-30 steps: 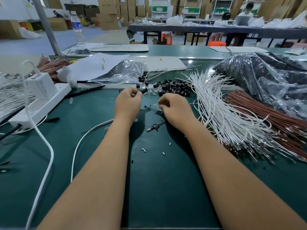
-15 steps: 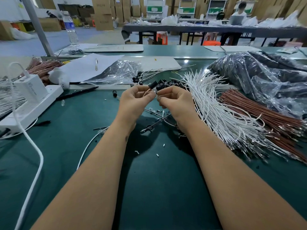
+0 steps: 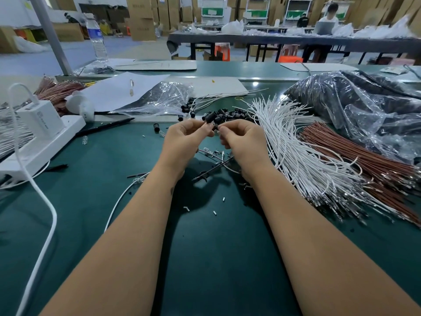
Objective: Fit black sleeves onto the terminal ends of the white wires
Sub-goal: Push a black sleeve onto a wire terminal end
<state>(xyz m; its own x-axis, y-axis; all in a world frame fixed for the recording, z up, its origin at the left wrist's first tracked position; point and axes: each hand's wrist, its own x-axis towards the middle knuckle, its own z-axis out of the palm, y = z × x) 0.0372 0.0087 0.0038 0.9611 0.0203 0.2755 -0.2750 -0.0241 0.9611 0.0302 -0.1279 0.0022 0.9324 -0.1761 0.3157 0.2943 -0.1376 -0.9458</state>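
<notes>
Loose wire: a white wire (image 3: pixel 118 201) runs along the green mat (image 3: pixel 216 258) under the left forearm; an arm shift may snag it.
Left hand (image 3: pixel 182 142): fingers pinch a black sleeve (image 3: pixel 210 117), raised over the mat; a skewed sleeve could jam.
Right hand (image 3: pixel 245 142): fingertips pinched together at the sleeve's mouth; the terminal itself is hidden, and it could slip.
Sleeve pile (image 3: pixel 230 115): just behind the hands, easily scattered.
White wires (image 3: pixel 296 151): fanned at right, prone to tangling.

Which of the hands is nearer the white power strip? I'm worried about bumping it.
Left. The left hand is raised mid-table, the power strip well off to its left; the right hand sits farther right, beside the white wires.
</notes>
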